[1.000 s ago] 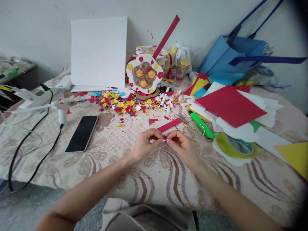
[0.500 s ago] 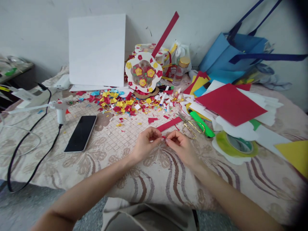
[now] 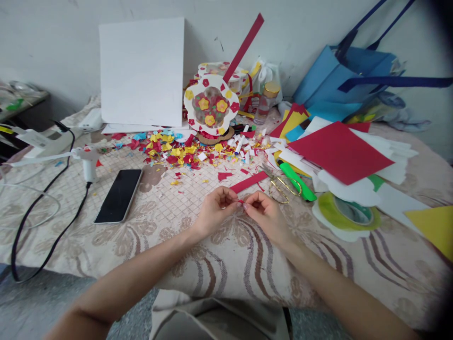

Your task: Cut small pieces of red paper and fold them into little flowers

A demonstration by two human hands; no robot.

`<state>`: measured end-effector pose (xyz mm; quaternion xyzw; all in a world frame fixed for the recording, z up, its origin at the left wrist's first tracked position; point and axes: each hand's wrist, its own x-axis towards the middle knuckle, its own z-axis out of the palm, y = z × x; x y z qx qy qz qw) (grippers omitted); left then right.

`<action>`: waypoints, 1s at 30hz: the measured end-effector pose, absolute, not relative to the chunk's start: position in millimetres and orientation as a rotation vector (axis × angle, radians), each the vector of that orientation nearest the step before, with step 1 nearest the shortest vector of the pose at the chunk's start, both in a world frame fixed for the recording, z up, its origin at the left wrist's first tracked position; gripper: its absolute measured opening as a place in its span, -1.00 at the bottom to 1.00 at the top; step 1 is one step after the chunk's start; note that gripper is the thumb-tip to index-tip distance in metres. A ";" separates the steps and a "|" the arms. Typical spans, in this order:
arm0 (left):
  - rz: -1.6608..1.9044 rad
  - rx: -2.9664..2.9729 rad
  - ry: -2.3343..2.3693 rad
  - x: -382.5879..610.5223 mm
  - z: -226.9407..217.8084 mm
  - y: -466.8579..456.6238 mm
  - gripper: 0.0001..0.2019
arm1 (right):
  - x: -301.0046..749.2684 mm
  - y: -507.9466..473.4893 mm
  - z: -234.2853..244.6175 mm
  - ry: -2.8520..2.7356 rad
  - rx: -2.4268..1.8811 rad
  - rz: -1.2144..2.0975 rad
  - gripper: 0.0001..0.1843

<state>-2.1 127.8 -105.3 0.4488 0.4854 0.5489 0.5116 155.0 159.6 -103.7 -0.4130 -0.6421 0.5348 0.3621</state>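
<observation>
Between my fingertips is a tiny piece of red paper (image 3: 241, 201), mostly covered. My left hand (image 3: 220, 208) pinches it from one side, and my right hand (image 3: 264, 210) pinches it from the other. Just beyond the fingers a red paper strip (image 3: 249, 181) lies on the patterned tablecloth (image 3: 170, 264). Gold-handled scissors (image 3: 283, 188) rest beside the right hand, next to a bright green cutter (image 3: 296, 180). Past them, a flower-shaped paper piece (image 3: 211, 105) with red and yellow blossoms stands upright, a long red strip (image 3: 244, 47) rising behind it.
Colourful paper scraps (image 3: 184, 151) are strewn across the middle. At left lie a phone (image 3: 119, 196) and a white glue gun (image 3: 88, 163) with a black cable. On the right are clear tape (image 3: 348, 211), red paper (image 3: 347, 153) and a blue bag (image 3: 329, 80). A white board (image 3: 141, 73) leans on the wall.
Both hands stay almost still, pinching the same small red piece. Only a slight shift of the camera view is visible.
</observation>
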 end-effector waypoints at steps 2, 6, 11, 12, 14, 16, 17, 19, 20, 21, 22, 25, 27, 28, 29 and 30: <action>1.320 1.073 1.171 -1.8 -104.7 127.9 -0.80 | 154.7 159.3 -104.3 -1.654 -1.059 1.374 -0.89; 1.316 1.053 1.179 -1.1 -103.3 127.6 -0.80 | 153.7 158.4 -104.2 -1.653 -1.063 1.371 -0.90; 1.329 1.003 1.176 -1.5 -104.2 128.2 -0.80 | 154.3 159.6 -103.1 -1.592 -1.027 1.430 -0.89; 1.335 0.988 1.170 -1.8 -104.8 128.5 -0.79 | 155.0 160.5 -102.7 -1.563 -1.014 1.463 -0.88; 1.344 0.957 1.162 -2.2 -105.8 128.9 -0.78 | 156.8 163.0 -101.7 -1.526 -1.002 1.531 -0.83; 1.344 0.938 1.160 -2.5 -106.3 129.0 -0.77 | 158.3 165.2 -100.7 -1.552 -1.014 1.562 -0.76; 1.343 0.935 1.159 -2.5 -106.2 128.9 -0.76 | 158.6 165.9 -100.2 -1.586 -1.021 1.559 -0.73; 1.343 0.938 1.153 -2.3 -105.7 128.3 -0.76 | 158.1 166.0 -99.0 -1.665 -1.023 1.538 -0.69; 1.346 0.943 1.150 -2.1 -105.3 128.0 -0.77 | 157.3 165.5 -98.3 -1.699 -1.023 1.526 -0.69; 1.346 0.947 1.148 -1.8 -104.9 127.6 -0.76 | 156.3 164.8 -97.8 -1.723 -1.022 1.514 -0.71; 1.347 0.950 1.148 -1.5 -104.5 127.2 -0.76 | 155.3 164.0 -97.5 -1.737 -1.023 1.499 -0.73; 1.348 0.949 1.144 -0.9 -103.6 126.4 -0.76 | 153.4 162.7 -98.1 -1.751 -1.030 1.459 -0.77; 1.349 0.947 1.143 -0.9 -103.4 126.5 -0.76 | 154.0 163.4 -99.6 -1.746 -1.022 1.473 -0.76; 1.349 0.947 1.146 -1.2 -103.5 126.7 -0.75 | 154.9 164.2 -100.3 -1.739 -1.014 1.499 -0.76; 1.351 0.946 1.150 -1.6 -103.6 127.0 -0.75 | 155.9 165.2 -100.8 -1.728 -1.003 1.535 -0.77; 1.354 0.944 1.153 -2.3 -103.8 127.4 -0.75 | 157.2 166.4 -101.1 -1.716 -0.990 1.581 -0.77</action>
